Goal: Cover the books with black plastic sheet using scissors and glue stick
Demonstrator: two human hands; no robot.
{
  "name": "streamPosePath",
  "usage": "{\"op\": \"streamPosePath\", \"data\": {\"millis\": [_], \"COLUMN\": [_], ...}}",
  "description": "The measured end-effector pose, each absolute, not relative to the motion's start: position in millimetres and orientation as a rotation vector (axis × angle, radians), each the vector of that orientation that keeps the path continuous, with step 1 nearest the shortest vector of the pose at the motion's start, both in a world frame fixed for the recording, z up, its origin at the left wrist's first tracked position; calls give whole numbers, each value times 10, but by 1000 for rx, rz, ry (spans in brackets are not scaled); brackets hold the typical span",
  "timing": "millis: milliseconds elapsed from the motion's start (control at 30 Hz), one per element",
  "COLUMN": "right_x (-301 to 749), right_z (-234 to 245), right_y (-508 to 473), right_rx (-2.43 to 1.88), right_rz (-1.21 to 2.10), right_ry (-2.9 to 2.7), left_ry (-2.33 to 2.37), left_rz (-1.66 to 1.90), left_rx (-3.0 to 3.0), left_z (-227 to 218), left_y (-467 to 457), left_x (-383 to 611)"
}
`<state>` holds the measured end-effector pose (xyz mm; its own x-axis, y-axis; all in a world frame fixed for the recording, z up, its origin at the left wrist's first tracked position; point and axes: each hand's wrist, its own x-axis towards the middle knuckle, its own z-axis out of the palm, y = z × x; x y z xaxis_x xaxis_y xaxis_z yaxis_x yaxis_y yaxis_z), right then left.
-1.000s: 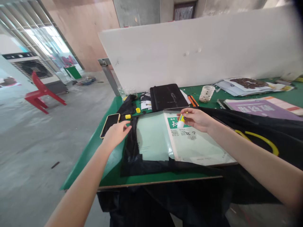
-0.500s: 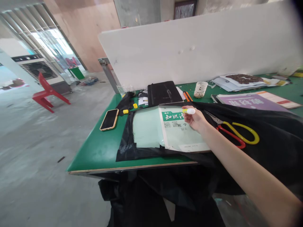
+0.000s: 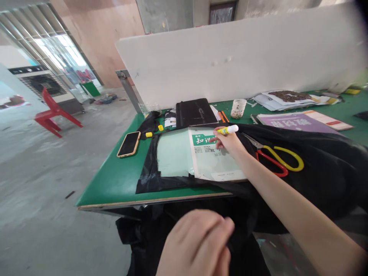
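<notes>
My right hand (image 3: pixel 228 142) is closed round a small white-and-yellow tube (image 3: pixel 230 129), held above the right side of a book (image 3: pixel 205 163). The book's pale green cover has a green title band, and clear film seems to cover part of it. Black sheet material (image 3: pixel 148 180) borders the book at the left and along its lower edge. In the foreground my left hand (image 3: pixel 195 245) is raised before the table edge, slightly blurred, with fingers curled together. What it holds, if anything, is hidden. Scissors (image 3: pixel 263 147) with one yellow and one red handle lie right of my right wrist.
Left of the book are a phone (image 3: pixel 129 144) and two small yellow caps (image 3: pixel 148 135). Behind it lie a black notebook (image 3: pixel 197 112), orange sticks (image 3: pixel 222 116) and a plastic cup (image 3: pixel 238 108). A purple book (image 3: pixel 299 122) lies right. A white board (image 3: pixel 230 73) stands behind.
My left hand has come into view from below. My right hand still holds the tube, which is tilted differently. The whole view has shifted slightly.
</notes>
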<state>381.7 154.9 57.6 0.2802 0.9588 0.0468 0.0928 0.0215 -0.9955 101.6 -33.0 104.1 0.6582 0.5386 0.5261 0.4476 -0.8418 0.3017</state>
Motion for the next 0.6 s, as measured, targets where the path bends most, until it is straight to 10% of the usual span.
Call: {"op": "streamPosePath", "data": {"millis": [200, 600], "right_x": [3768, 3931], "right_z": [539, 589], "right_y": [1522, 1578], "right_rx": [-1992, -2044], "right_rz": [234, 325], "right_ry": [-1420, -1926], "left_ry": [1236, 1234], "left_rz": [786, 558], "left_rx": [2821, 2877], "left_z": [563, 336], "left_y": [3, 189], "left_x": [1168, 1241]}}
